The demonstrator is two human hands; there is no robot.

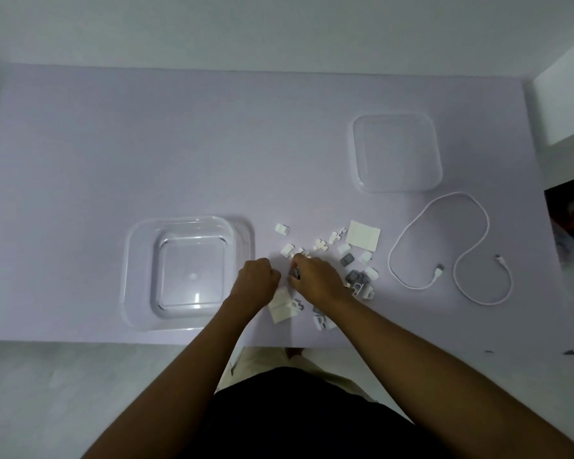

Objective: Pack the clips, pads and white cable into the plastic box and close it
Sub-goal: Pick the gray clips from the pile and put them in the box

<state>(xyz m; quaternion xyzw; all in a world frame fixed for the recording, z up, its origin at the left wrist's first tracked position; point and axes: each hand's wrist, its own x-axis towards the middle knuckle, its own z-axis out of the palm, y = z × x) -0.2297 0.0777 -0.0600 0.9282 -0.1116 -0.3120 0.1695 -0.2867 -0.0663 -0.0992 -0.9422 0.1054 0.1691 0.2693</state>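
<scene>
At lower centre, a grey clip [294, 273] is pinched by the right hand [317, 278] among scattered clips [320, 245] and pads [363, 235]. The left hand [257, 276] is curled; whether anything is held cannot be told. The open plastic box [136, 276] lies just left of that nearer hand. The white cable [439, 270] and lid [396, 154] lie farther right.

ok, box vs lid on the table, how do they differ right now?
The box is deep with sloping walls; the lid is shallow, nearly flat. The box sits near-left, beside the left hand; the lid lies far-right, beyond the white cable. Both are clear plastic, rounded squares, holding nothing.
</scene>
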